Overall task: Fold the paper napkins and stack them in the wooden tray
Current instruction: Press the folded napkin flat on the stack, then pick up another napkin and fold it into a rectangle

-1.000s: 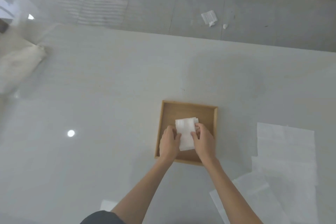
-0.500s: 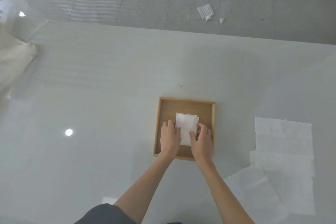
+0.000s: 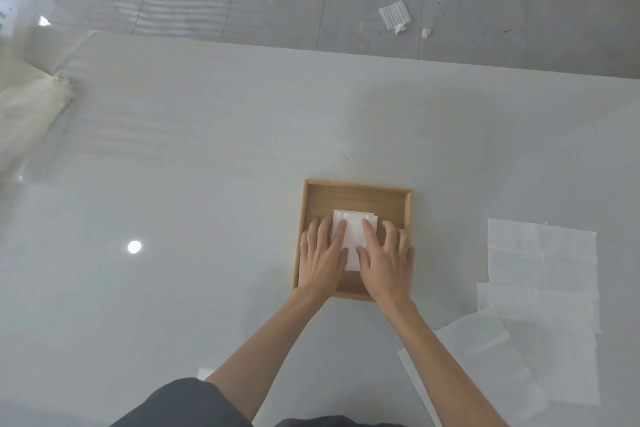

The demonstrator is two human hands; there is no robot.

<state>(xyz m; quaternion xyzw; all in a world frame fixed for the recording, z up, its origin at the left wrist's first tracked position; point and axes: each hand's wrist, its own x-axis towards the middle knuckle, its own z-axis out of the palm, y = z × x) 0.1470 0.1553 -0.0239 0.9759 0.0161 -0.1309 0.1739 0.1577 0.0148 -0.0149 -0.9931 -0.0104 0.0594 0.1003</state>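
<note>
A square wooden tray (image 3: 356, 191) sits on the white table in front of me. Inside it lies a folded white napkin (image 3: 354, 229), on top of at least one other folded napkin whose edge shows at its right. My left hand (image 3: 323, 260) lies flat with spread fingers, its fingertips pressing the napkin's left side. My right hand (image 3: 386, 262) lies flat too, its index finger on the napkin's right side. Neither hand grips anything. The hands hide the napkin's near part.
Several unfolded white napkins (image 3: 540, 274) lie overlapping on the table to the right of the tray. A cream cloth bundle (image 3: 27, 114) rests at the table's left edge. Beyond the far table edge is a tiled floor with paper scraps (image 3: 394, 15).
Both hands lowered the folded napkin into the tray, let go of it, and now lie flat and spread on top of it.
</note>
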